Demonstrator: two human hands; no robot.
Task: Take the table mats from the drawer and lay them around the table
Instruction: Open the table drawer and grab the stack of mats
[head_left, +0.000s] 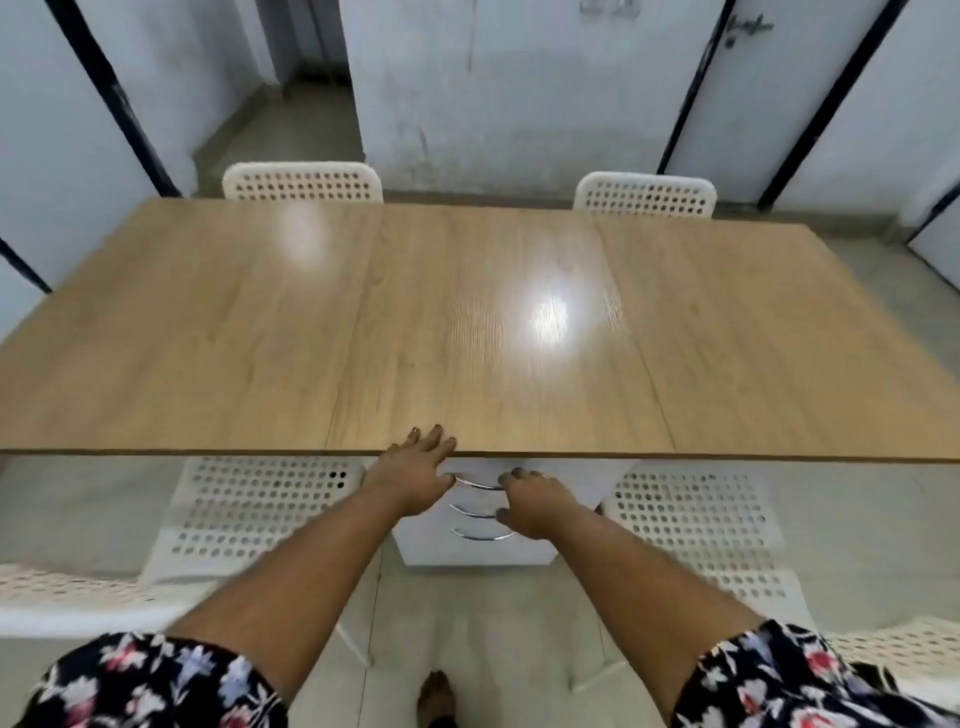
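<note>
At the lower centre of the frame, under the desk's (467, 322) near edge, a white drawer unit (478, 545) shows three curved metal handles; the drawers look closed, so the mats, presumably inside, are out of sight. Mats are likely light, thin and flexible, best lifted as a stack by the edges, though that is a guess. The top handle (480, 484) is the place to pull. The left hand (415, 467) lies open, fingers on the desk edge. The right hand (532, 501) curls loosely beside the handles, apparently gripping nothing. White perforated chairs (260, 504) flank the unit.
</note>
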